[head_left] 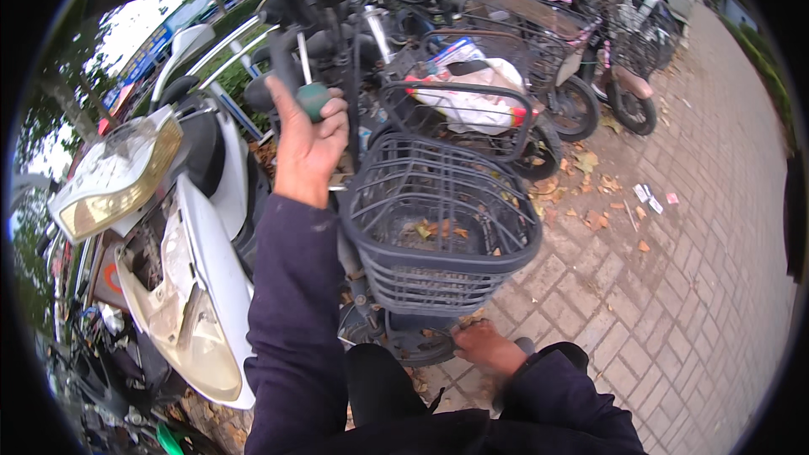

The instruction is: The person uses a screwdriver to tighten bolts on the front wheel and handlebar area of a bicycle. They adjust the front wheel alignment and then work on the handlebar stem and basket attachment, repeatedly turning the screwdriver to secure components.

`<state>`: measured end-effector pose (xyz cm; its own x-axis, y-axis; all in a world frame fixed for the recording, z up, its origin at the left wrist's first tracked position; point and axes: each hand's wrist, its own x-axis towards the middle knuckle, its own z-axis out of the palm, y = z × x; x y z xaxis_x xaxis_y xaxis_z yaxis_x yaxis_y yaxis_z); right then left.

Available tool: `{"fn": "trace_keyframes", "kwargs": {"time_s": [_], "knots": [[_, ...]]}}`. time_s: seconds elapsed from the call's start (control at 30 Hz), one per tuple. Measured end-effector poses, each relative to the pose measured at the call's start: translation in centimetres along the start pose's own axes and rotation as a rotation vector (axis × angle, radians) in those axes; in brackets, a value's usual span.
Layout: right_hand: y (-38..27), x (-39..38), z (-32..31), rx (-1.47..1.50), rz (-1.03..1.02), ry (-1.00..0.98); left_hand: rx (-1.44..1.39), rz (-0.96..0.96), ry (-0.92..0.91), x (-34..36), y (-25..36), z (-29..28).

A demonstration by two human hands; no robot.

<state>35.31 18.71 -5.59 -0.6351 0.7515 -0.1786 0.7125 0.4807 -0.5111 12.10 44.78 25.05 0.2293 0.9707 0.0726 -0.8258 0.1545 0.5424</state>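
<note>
My left hand [313,145] is raised at upper left of centre, its fingers wrapped round the round green handle of a screwdriver [313,101]. The pale shaft points upward. Just below and to the right stands a dark plastic bicycle basket [438,299], with dry leaves inside. Under it sits a small wheel [417,347] with a dark tyre. My right hand [489,345] is low, beside that wheel and beneath the basket's front. Its fingers are curled, and what they hold, if anything, cannot be made out.
A white scooter with a cracked front panel [190,286] stands close on the left. Beyond the basket is a metal bike basket [514,152] holding a white and red bag [472,101]. More parked bikes [628,88] line the back. Brick paving [691,227] runs along the right.
</note>
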Motion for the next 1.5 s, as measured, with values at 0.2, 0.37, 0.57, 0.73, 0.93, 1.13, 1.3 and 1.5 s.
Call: {"fn": "trace_keyframes", "kwargs": {"time_s": [0.2, 0.37, 0.57, 0.73, 0.93, 1.13, 1.3, 1.5], "knots": [[-0.3, 0.5, 0.2, -0.024, 0.046, -0.008, -0.084, 0.098, -0.064, 0.4, -0.9, -0.3], [0.0, 0.7, 0.1, -0.012, 0.054, 0.008, -0.149, 0.058, 0.081, 0.8, -0.5, -0.2], [-0.2, 0.5, -0.2, -0.035, 0.054, 0.008, 0.036, 0.030, 0.181, 0.9, -0.3, -0.5], [-0.2, 0.4, 0.0, -0.026, 0.030, 0.036, 0.003, -0.019, 0.169, 0.7, 0.1, -0.5], [-0.1, 0.6, -0.2, -0.012, 0.057, 0.010, 0.001, 0.054, 0.105, 0.0, -0.4, 0.1], [-0.1, 0.6, 0.0, -0.007, 0.065, -0.002, 0.047, 0.114, 0.130, 0.7, -0.7, 0.2], [0.0, 0.6, 0.7, -0.017, 0.076, -0.008, 0.028, 0.001, 0.144, 0.4, -0.2, 0.0], [0.2, 0.5, 0.9, -0.001, 0.041, 0.019, -0.072, -0.094, 0.264, 0.3, 1.1, 1.2]]}}
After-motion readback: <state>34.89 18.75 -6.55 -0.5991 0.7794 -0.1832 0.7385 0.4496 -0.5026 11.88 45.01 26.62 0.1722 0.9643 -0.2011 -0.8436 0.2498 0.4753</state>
